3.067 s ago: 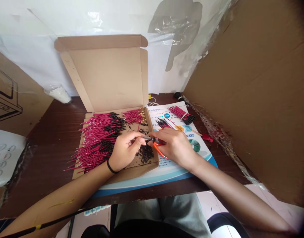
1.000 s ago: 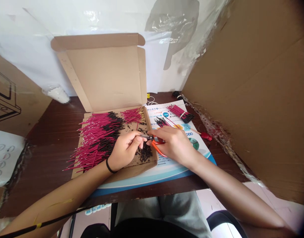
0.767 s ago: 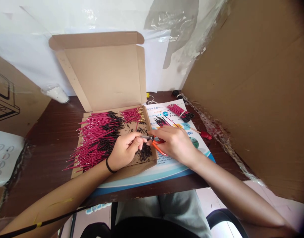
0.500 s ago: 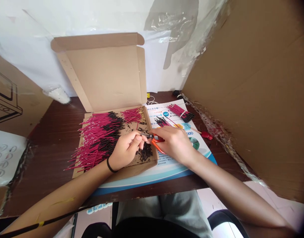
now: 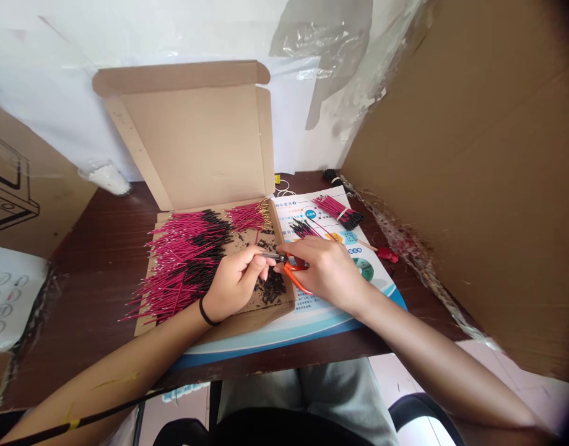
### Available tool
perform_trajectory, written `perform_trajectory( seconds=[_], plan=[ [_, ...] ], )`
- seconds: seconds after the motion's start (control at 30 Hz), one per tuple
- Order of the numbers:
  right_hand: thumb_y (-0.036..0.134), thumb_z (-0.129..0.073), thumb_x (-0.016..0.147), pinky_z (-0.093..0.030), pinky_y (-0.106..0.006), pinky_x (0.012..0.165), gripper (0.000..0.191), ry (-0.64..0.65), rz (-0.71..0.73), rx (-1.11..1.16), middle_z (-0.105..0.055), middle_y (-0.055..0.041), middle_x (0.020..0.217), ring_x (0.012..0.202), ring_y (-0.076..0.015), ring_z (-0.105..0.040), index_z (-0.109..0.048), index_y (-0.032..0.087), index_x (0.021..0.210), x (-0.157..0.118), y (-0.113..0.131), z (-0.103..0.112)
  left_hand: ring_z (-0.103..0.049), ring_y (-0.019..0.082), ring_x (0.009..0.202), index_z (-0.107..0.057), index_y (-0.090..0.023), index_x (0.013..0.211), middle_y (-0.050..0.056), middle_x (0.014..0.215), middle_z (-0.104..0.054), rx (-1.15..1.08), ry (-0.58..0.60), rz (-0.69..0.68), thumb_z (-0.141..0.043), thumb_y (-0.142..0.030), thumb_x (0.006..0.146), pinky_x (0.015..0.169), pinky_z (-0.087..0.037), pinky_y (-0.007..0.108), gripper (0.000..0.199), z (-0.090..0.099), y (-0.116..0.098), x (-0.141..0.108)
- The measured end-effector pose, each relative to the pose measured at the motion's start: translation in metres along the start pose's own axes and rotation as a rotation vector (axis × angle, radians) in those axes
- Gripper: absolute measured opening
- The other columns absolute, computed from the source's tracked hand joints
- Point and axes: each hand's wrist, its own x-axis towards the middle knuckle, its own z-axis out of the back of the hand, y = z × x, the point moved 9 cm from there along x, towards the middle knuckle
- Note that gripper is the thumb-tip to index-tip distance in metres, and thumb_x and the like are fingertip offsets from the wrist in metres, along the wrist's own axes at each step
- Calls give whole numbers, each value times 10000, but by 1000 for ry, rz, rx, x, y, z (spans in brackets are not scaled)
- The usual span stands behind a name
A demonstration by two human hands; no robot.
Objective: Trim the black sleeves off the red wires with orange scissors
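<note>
My right hand (image 5: 328, 266) grips orange-handled scissors (image 5: 297, 277), whose metal blades point left. The blades reach the fingertips of my left hand (image 5: 240, 272), which is closed in a pinch over the cardboard box. What the left fingers hold, if anything, is hidden. Beneath my hands, the box (image 5: 260, 319) holds a large pile of pink wires with black ends (image 5: 182, 254). A smaller group of pink wires (image 5: 247, 217) lies at its back right. Small black scraps (image 5: 271, 290) are scattered on the box's bottom.
The box's raised lid (image 5: 205, 136) leans toward the wall. On a printed sheet (image 5: 321, 319) lie a banded wire bundle (image 5: 337, 210) and some loose black-ended wires (image 5: 305, 228). A red object (image 5: 387, 254) is at the right. A cardboard panel (image 5: 474, 186) borders the desk's right side.
The orange handles stand slightly wider apart than before, with the lower one shifted down. Both hands stay in nearly the same place.
</note>
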Motion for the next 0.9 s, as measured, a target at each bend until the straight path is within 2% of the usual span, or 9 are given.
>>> perform_trajectory(
  seconds=[0.17,0.27,0.5,0.77,0.9],
  plan=[
    [338,-546,869,-300,-261,549,211,37,5,-102,-607,-20,649,631,-139,-534,-681,194,795,0,0,-2,-569,92,519,-652,-161,790,0,581,-638,56,-3,-29,-430,-314,931,547,-461,202,304,1,-1,-2],
    [326,-540,873,-270,-269,534,217,28,-7,-151,-601,-18,637,608,-136,-519,-669,191,762,-1,0,-3,-573,88,518,-662,-163,811,1,601,-651,39,0,-16,-447,-321,926,528,-454,194,290,1,1,-2],
    [322,-574,857,-401,-259,598,229,-46,-60,-21,-674,-36,731,645,-138,-579,-697,175,983,-1,-1,4,-568,82,526,-658,-155,861,24,669,-686,-46,-55,29,-486,-330,913,503,-444,190,251,4,4,0],
    [316,-586,843,-445,-261,615,245,-76,-46,31,-678,-41,733,635,-133,-578,-711,164,988,0,0,9,-534,68,481,-678,-150,889,35,717,-705,-61,-88,51,-538,-349,884,455,-429,182,244,8,10,-3],
    [353,-567,858,-439,-261,615,267,-66,-33,25,-683,-44,737,663,-142,-594,-708,167,988,-1,2,7,-520,63,454,-676,-143,839,22,662,-684,-17,-111,39,-558,-343,871,445,-423,174,234,10,9,-3]
  ],
)
